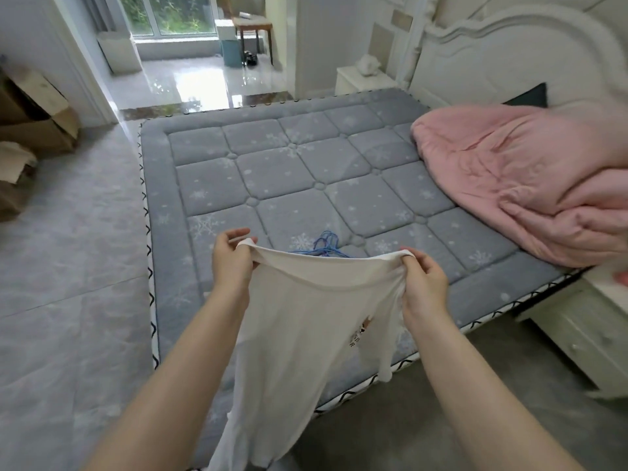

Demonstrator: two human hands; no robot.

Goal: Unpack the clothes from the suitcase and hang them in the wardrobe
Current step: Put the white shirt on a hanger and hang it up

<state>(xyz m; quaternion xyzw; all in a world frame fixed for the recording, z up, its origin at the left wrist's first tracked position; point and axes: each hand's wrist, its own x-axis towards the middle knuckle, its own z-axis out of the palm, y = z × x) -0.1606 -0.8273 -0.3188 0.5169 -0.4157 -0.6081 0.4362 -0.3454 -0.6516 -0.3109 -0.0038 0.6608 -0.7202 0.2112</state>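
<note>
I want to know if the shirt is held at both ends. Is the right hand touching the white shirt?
Touching. The head view shows the right hand pinching the white shirt at one top corner, fabric bunched between its fingers.

thin cloth shirt [306, 328], quilted mattress [289, 171] (matt), glossy floor [190, 79]

A grey quilted mattress [289, 171] carries blue hangers [326, 246] and a pink duvet [516, 185].

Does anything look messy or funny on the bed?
A bit: the pink quilt is bunched at the right side, leaving the mattress bare, and blue hangers lie tangled in a pile.
</note>
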